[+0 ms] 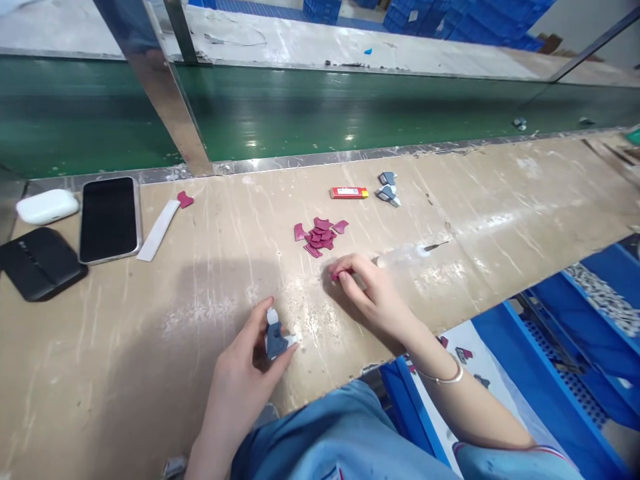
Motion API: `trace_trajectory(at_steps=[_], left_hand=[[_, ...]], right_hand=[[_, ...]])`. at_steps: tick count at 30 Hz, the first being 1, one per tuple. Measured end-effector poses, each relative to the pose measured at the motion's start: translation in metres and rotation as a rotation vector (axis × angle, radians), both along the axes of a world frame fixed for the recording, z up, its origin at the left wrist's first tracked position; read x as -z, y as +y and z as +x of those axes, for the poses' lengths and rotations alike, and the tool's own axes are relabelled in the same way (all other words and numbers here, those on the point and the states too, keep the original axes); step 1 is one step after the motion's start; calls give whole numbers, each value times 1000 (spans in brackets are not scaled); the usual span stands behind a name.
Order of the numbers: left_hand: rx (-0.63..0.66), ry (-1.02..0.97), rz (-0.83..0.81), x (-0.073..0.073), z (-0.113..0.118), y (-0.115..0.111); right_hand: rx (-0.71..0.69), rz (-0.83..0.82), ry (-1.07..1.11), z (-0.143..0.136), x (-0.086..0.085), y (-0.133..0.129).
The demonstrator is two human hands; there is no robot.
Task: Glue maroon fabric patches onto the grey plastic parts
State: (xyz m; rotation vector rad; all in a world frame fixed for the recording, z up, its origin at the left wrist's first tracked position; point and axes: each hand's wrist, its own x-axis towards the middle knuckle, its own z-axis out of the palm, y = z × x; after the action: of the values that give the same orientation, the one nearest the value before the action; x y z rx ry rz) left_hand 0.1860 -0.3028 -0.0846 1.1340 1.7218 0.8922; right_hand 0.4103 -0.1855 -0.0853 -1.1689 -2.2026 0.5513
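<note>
My left hand (245,373) grips a dark blue-grey part (276,339) with light grey ends between thumb and fingers, just over the bench. To the right, my right hand (367,287) pinches a small dark pink piece (336,275) near the bench surface. Just beyond its fingertips lies a loose pile of similar dark pink pieces (320,237), some overlapping. Farther back, several blue-grey and light grey parts (387,189) sit beside a red lighter (349,193) with a yellow end.
At the left lie a phone (111,220), a white case (47,207), a black case (43,263), a white strip (159,230) and one pink piece (185,199). A green conveyor (300,113) runs behind the bench (240,233). Blue bins (575,300) stand lower right.
</note>
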Motion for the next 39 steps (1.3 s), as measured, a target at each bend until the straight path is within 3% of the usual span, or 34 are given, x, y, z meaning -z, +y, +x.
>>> trace_trajectory(at_steps=[3, 6, 13, 23, 33, 39], left_hand=[[11, 15, 25, 4, 0, 0], [40, 10, 82, 8, 0, 1], [97, 43, 108, 1, -1, 7], [124, 24, 71, -6, 2, 8], [110, 33, 56, -4, 2, 7], [81, 28, 58, 0, 2, 4]], right_hand=[[-117, -192, 319, -16, -5, -20], [-145, -195, 462, -31, -7, -41], [-228, 92, 327, -39, 1, -57], [-295, 266, 144, -37, 6, -68], [-335, 232, 186, -39, 8, -64], [-321, -48, 360, -50, 9, -54]])
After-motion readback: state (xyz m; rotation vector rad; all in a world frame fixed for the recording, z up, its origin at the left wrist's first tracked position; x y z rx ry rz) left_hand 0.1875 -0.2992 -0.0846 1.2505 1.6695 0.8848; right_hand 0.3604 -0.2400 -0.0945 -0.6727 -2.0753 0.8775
